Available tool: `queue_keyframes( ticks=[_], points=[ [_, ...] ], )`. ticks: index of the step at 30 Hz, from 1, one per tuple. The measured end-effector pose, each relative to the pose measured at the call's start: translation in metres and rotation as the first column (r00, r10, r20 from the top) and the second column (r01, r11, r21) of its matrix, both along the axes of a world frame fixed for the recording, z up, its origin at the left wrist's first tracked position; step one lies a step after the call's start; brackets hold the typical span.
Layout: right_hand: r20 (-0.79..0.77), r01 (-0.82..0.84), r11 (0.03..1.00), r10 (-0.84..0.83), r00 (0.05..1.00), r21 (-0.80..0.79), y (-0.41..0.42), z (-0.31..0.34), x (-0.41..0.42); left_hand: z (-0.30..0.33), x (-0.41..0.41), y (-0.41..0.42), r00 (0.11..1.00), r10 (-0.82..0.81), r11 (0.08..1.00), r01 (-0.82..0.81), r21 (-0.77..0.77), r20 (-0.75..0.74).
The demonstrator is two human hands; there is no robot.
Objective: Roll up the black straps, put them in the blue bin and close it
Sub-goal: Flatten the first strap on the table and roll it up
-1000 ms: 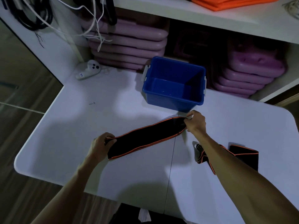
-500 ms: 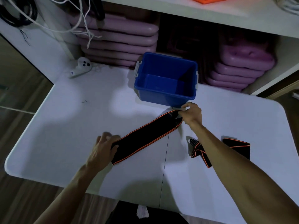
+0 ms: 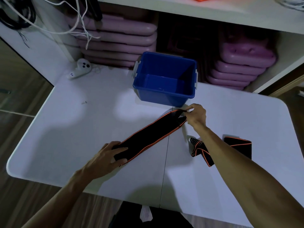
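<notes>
Second strap [image 3: 236, 145] — partly behind right forearm

White table [image 3: 82, 129], white controller [image 3: 81, 68] at back-left; purple mats [image 3: 118, 40] stacked behind, cords [image 3: 49, 17] hanging

**Layout at my station**

The bin [image 3: 164, 79] stands at the back of the surface [image 3: 82, 137], open. Before it one strap [image 3: 148, 139] lies slantwise between my left hand [image 3: 107, 155] and right hand [image 3: 196, 115]. A second strap [image 3: 238, 145] lies right of it, partly under my forearm. A controller [image 3: 80, 68] lies back left.
</notes>
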State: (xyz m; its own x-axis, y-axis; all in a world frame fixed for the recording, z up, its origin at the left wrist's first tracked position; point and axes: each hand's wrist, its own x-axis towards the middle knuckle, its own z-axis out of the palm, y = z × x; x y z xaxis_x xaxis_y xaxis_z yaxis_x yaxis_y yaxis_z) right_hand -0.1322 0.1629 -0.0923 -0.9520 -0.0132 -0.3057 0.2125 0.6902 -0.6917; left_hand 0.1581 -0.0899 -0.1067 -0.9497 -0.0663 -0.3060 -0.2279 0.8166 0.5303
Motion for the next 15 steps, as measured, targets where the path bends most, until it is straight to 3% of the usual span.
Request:
queue_keyframes(
  ticks=[3,6,10,15],
  points=[
    [-0.061,-0.053,0.999,0.053,0.997,0.005,-0.003,-0.002,0.012,0.003,0.001,0.0,0.994,-0.082,0.993,0.076,0.092,0.069],
    [-0.221,-0.137,0.988,0.148,0.964,0.066,-0.007,-0.005,0.044,0.002,0.003,0.005,0.967,-0.235,0.968,0.223,0.115,0.103],
    [-0.326,-0.376,0.914,0.406,0.854,0.153,-0.007,-0.012,0.112,0.006,-0.003,0.007,0.899,-0.433,0.874,0.399,-0.278,-0.069],
    [-0.295,-0.561,0.81,0.585,0.756,0.169,-0.021,-0.031,0.217,0.011,-0.024,-0.003,0.76,-0.643,0.739,0.583,-0.338,-0.094]
  ],
)
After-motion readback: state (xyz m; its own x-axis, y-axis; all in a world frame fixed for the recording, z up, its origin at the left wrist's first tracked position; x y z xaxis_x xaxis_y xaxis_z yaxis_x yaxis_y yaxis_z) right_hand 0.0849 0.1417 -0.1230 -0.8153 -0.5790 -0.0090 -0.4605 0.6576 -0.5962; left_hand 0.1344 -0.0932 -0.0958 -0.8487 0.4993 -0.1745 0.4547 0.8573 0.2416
